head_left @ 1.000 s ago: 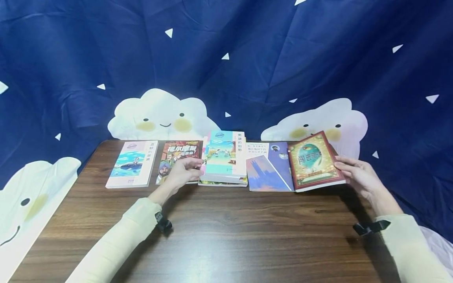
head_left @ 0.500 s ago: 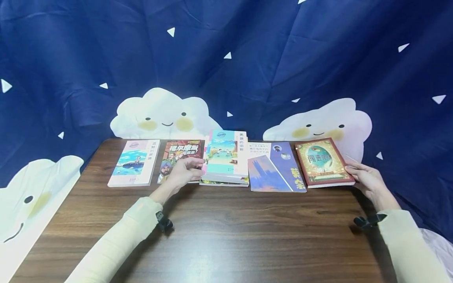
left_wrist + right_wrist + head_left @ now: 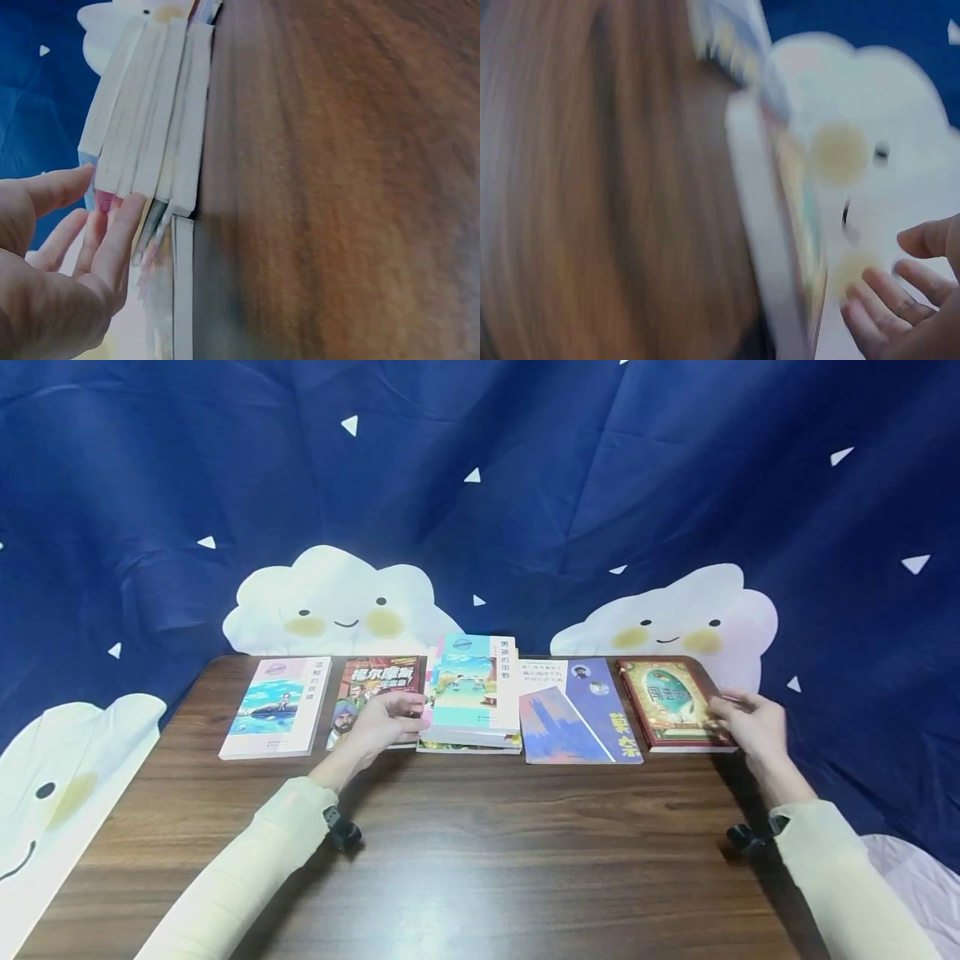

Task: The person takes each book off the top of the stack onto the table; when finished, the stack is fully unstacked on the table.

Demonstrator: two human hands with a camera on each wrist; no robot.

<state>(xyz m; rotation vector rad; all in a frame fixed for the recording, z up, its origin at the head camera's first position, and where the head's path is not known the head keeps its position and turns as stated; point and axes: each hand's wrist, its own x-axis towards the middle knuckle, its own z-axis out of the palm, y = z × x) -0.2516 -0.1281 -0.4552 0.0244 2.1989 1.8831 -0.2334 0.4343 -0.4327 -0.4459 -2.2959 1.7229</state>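
My left hand rests against the left side of a stack of books, topped by a pale blue and white one. In the left wrist view its fingers are extended and touch the stack's page edges. At the far right of the row lies a red-bordered book with a green oval on its cover, flat on the table. Beside its right edge is my right hand. The right wrist view shows that hand with loose, spread fingers, apart from the blurred book.
Left of the stack lie a comic-style red book and a whale-cover book. Purple and white thin books overlap between the stack and the red-bordered book. The wooden table ends at a blue cloud-patterned cloth.
The red-bordered book, held tilted by my right hand over the purple book, moved right and was laid flat. My right hand let go of it. My left hand stayed at the stack.
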